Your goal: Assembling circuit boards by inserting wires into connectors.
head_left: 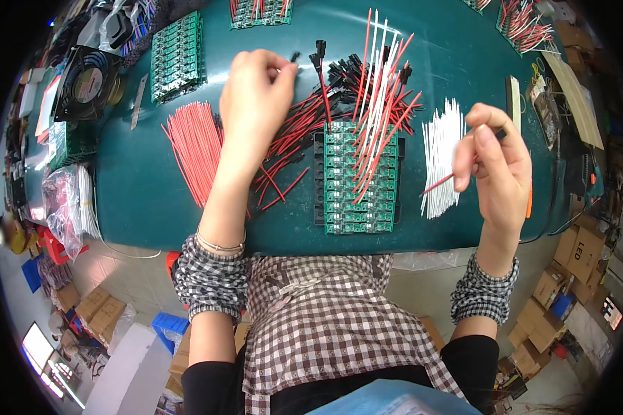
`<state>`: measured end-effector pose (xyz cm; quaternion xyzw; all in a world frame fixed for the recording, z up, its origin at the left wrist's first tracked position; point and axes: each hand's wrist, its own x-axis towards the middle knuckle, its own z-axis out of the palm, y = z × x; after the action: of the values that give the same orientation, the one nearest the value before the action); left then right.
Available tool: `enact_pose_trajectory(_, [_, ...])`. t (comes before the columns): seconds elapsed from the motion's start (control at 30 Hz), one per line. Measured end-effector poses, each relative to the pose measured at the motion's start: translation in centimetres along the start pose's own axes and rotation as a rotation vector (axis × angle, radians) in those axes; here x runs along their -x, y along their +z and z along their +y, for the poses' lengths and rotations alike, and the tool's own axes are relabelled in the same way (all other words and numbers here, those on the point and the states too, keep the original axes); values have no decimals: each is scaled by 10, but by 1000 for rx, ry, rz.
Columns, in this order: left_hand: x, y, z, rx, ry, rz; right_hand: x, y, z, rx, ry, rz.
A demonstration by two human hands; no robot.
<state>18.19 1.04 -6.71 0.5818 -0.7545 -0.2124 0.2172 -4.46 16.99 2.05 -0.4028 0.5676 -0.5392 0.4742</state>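
Note:
My left hand (256, 86) is closed in a pinch above the wire pile, with a small black connector (295, 57) at its fingertips. In my right hand (497, 155), thumb and fingers pinch a red wire (439, 183), which points left across a bundle of white wires (441, 162). Between the hands lies a green circuit board panel (336, 183) on a black holder (319, 200). Red and white wires (375, 131) slant up over the panel. Behind it is a heap of red wires with black connectors (342, 79). Loose red wires (192, 149) lie beside my left forearm.
A stack of green boards (176, 59) sits at the back left of the green table (284, 235), near a black fan (86, 83). Wired boards (261, 12) lie at the far edge, others (522, 28) at the far right. Cardboard boxes (578, 252) stand beyond the table's right side.

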Motion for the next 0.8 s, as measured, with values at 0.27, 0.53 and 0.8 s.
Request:
enact_pose_trajectory(0.27, [34,-58,26,1260,-35,305,17,41,-14,67,143,-119])
enact_pose_trajectory(0.53, [99,-57,48,1449,0,47,19,78,21,395,-194,-262])
enact_pose_trajectory(0.8, [114,-51,26,1527,-67,-565,12,53,13,-257,618,-714])
